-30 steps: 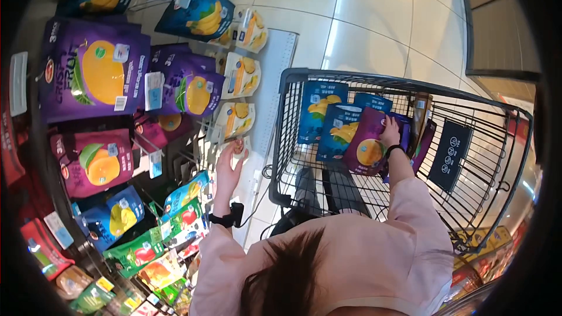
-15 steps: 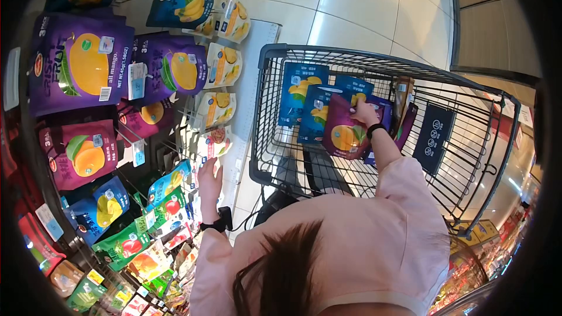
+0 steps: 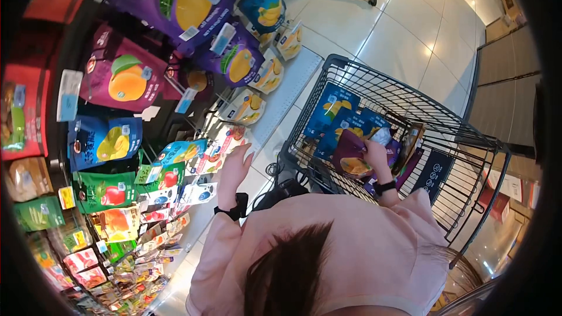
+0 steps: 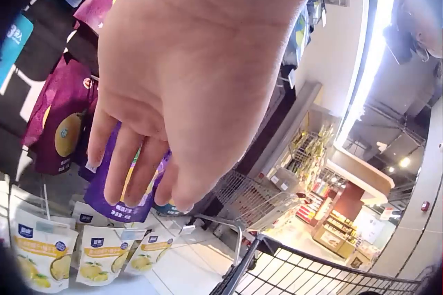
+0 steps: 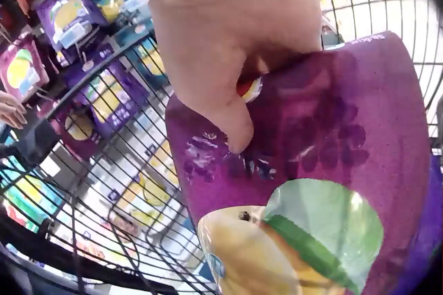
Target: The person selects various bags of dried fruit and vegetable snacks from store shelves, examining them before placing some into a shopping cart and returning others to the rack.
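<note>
In the head view my right hand [image 3: 377, 157] is inside the shopping cart, holding a maroon snack pouch [image 3: 346, 147] by its upper edge. The right wrist view shows the thumb bent over the front of this pouch [image 5: 311, 163], which has a yellow-orange fruit with a green leaf printed on it; the other fingers are hidden behind it. Blue pouches [image 3: 333, 106] lie beside it in the cart. My left hand [image 3: 235, 167] hovers by the hanging snack display, holding nothing. In the left wrist view its fingers [image 4: 142, 174] hang loosely bent, overlapping a purple pouch [image 4: 114, 205].
Black wire walls of the cart [image 3: 404, 77] surround the pouches. On the left, the rack carries purple mango pouches [image 3: 187, 6], maroon pouches [image 3: 120, 76] and green pouches [image 3: 105, 193] on hooks with price tags. White pouches [image 3: 246, 108] hang low over a pale ledge.
The head view has turned, so rack and cart appear rotated. My right hand has gone from lying on the maroon pouch to gripping its top, and the pouch has tilted. My left hand stays empty.
</note>
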`<control>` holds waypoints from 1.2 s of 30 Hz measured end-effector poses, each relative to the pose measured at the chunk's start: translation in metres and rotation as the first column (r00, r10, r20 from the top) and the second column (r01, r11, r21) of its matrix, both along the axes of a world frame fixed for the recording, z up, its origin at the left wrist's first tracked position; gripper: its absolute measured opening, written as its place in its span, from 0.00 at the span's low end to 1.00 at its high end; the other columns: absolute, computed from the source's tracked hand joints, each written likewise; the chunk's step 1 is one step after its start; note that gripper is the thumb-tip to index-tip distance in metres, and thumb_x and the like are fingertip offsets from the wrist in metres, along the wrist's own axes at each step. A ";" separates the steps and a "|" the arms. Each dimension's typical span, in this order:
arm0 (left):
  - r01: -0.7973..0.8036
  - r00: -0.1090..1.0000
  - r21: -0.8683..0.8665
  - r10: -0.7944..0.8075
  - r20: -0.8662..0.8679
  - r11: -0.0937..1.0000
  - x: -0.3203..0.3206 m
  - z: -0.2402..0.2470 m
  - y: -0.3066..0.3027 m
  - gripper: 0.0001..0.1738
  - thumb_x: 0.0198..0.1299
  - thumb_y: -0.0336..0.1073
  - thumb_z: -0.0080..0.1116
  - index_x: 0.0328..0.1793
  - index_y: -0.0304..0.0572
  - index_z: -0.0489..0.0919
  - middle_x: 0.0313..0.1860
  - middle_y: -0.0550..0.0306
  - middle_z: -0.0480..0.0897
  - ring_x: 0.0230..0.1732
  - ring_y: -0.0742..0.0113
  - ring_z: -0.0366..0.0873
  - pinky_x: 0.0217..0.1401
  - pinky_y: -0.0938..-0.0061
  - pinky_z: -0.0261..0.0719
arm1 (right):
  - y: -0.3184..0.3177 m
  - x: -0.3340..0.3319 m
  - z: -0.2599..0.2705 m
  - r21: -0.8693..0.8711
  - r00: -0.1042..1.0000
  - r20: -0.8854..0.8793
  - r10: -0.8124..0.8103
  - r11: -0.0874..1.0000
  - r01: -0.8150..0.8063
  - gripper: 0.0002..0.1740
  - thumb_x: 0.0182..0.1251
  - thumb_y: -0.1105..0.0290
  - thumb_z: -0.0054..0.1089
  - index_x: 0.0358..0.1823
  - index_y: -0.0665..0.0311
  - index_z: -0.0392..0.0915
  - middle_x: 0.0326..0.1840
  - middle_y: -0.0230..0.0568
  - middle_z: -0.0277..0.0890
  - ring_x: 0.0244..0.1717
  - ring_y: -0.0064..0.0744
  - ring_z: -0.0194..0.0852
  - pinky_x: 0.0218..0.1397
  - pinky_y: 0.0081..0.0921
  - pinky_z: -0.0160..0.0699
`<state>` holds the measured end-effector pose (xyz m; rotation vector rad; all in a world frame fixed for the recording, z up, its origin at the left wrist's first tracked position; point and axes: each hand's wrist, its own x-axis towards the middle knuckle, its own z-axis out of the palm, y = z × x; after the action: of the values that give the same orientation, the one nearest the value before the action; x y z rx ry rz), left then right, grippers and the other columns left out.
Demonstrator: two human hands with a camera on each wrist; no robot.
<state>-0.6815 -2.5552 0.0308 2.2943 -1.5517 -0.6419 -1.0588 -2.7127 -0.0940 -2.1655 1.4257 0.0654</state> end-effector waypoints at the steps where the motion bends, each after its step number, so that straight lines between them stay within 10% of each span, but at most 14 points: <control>1: 0.006 1.000 -0.016 -0.006 -0.010 1.000 -0.001 0.003 0.002 0.18 0.54 0.37 0.52 0.51 0.40 0.71 0.46 0.45 0.75 0.47 0.48 0.72 0.48 0.64 0.70 | 0.005 0.005 0.022 -0.044 0.998 0.045 -0.043 0.998 0.045 0.08 0.48 0.68 0.57 0.28 0.64 0.72 0.25 0.49 0.72 0.30 0.51 0.71 0.31 0.41 0.68; 11: 0.410 0.845 -0.299 -0.482 -0.231 0.862 -0.029 0.045 -0.040 0.32 0.45 0.40 0.63 0.57 0.41 0.67 0.53 0.47 0.72 0.53 0.52 0.69 0.54 0.68 0.66 | 0.051 0.089 0.168 -0.302 0.964 0.261 0.046 0.952 0.036 0.10 0.45 0.68 0.58 0.26 0.64 0.68 0.25 0.44 0.70 0.29 0.47 0.71 0.30 0.38 0.69; 18: 0.421 0.784 -0.191 -0.462 -0.414 0.887 -0.022 0.042 -0.050 0.26 0.45 0.41 0.62 0.52 0.46 0.68 0.39 0.52 0.77 0.42 0.54 0.74 0.40 0.70 0.71 | 0.090 0.128 0.180 -0.411 0.930 0.307 0.200 0.910 -0.060 0.13 0.40 0.71 0.62 0.28 0.64 0.68 0.23 0.40 0.67 0.29 0.42 0.70 0.30 0.33 0.70; 26: 0.779 0.597 -0.288 -0.799 0.071 0.557 -0.022 0.049 -0.062 0.09 0.43 0.29 0.56 0.34 0.45 0.75 0.29 0.57 0.71 0.36 0.57 0.72 0.34 0.67 0.71 | 0.106 0.118 0.206 -0.138 0.905 0.424 -0.033 0.985 0.100 0.14 0.48 0.66 0.58 0.36 0.66 0.74 0.29 0.46 0.74 0.33 0.45 0.73 0.34 0.31 0.71; 30: 0.719 0.640 -0.445 -0.758 0.126 0.533 -0.015 0.062 -0.062 0.16 0.38 0.25 0.58 0.38 0.46 0.77 0.40 0.61 0.74 0.43 0.58 0.72 0.38 0.70 0.72 | 0.092 0.078 0.206 -0.131 0.822 0.470 -0.321 0.896 0.425 0.17 0.58 0.58 0.48 0.34 0.66 0.76 0.26 0.49 0.75 0.29 0.42 0.74 0.33 0.29 0.70; 32: 0.651 0.679 -0.561 -0.723 0.129 0.511 -0.006 0.068 -0.064 0.18 0.38 0.25 0.57 0.39 0.47 0.77 0.48 0.63 0.74 0.48 0.57 0.71 0.42 0.71 0.72 | 0.088 0.047 0.185 0.173 0.592 0.533 -0.605 0.762 0.624 0.23 0.62 0.53 0.44 0.34 0.68 0.77 0.25 0.47 0.76 0.28 0.34 0.75 0.33 0.26 0.69; 36: 0.209 0.651 -0.595 -0.564 -0.507 0.776 0.020 0.056 -0.053 0.11 0.50 0.23 0.52 0.42 0.37 0.78 0.44 0.56 0.79 0.44 0.66 0.76 0.45 0.77 0.71 | 0.089 0.036 0.160 -0.043 0.567 0.492 -0.661 0.632 0.774 0.25 0.61 0.51 0.46 0.29 0.70 0.78 0.20 0.44 0.75 0.23 0.30 0.73 0.31 0.24 0.67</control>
<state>-0.6617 -2.6082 0.0866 1.1289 -1.5952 -0.9176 -1.0230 -2.6241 0.0658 -1.4273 1.9923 -0.9067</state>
